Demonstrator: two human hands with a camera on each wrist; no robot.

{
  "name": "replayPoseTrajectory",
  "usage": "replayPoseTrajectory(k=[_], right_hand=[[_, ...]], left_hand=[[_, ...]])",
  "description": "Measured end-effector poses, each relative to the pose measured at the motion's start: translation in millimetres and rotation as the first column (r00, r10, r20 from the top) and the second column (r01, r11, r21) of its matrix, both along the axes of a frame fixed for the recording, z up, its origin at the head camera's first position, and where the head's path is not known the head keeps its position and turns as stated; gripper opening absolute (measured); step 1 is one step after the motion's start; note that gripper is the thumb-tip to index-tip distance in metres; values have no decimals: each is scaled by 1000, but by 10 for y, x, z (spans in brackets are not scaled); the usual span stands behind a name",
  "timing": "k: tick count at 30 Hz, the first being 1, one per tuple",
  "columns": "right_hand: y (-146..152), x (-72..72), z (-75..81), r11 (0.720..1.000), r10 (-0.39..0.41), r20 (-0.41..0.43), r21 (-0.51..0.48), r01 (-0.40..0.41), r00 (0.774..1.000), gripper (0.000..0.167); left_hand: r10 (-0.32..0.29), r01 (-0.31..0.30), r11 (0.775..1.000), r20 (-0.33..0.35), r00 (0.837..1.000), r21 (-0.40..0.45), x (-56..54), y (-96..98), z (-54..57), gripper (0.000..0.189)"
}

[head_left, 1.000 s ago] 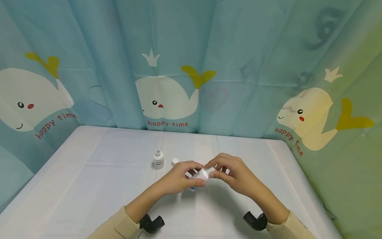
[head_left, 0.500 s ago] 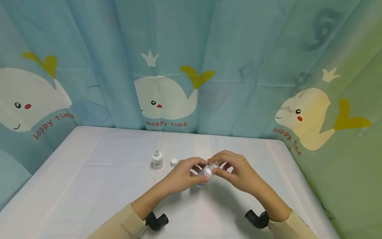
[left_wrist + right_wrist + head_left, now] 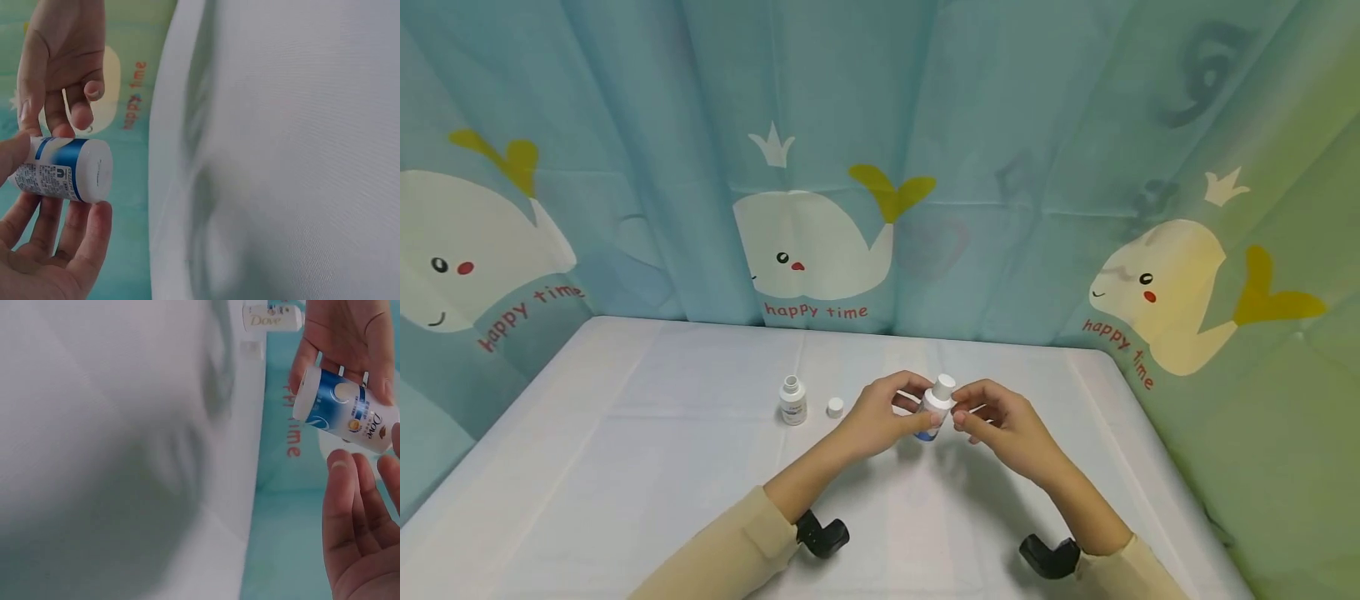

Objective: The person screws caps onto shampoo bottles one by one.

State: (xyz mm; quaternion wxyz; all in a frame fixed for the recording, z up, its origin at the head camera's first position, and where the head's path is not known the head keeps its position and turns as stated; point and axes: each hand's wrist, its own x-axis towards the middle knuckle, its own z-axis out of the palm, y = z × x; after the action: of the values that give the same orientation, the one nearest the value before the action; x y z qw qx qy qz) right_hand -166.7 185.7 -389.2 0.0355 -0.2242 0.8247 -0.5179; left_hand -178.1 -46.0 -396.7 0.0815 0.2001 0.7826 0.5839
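My left hand [image 3: 883,415] grips a small white Dove bottle [image 3: 936,405] around its body, above the table. A white cap [image 3: 943,385] sits on it, and the bottle leans slightly right. Its blue lower band and flat base show in the left wrist view, where the thumb and fingers [image 3: 87,240] lie on opposite sides. Close beside the bottle's upper part is my right hand [image 3: 1011,427], its fingers loosely bent and holding nothing. In the right wrist view the right fingers [image 3: 340,494] are just below the bottle, whose printed label [image 3: 359,412] faces the camera.
A second white bottle [image 3: 793,403] stands uncapped on the white table [image 3: 647,467], left of the hands. Next to it lies a loose white cap [image 3: 835,407]. Behind the table hangs a blue-green curtain [image 3: 1000,250] with whale prints.
My left hand has moved right and up and turned the bottle from tilted to nearly upright. The right fingers have come off the cap and now sit beside the bottle.
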Motion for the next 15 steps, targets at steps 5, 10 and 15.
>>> replayPoseTrajectory(k=[5, 10, 15], right_hand=[[78, -40, -70, 997, 6, 81, -78, 1, 997, 21], [156, -77, -132, 994, -34, 122, -102, 46, 992, 22], [225, -114, -197, 992, -48, 153, -112, 65, 987, 25]], left_hand=[[-5, 5, 1000, 3, 1000, 4, -74, 124, -52, 37], [-9, 9, 1000, 12, 1000, 5, -131, 250, -116, 36], [-4, 4, 1000, 17, 1000, -6, -186, 366, -191, 36]])
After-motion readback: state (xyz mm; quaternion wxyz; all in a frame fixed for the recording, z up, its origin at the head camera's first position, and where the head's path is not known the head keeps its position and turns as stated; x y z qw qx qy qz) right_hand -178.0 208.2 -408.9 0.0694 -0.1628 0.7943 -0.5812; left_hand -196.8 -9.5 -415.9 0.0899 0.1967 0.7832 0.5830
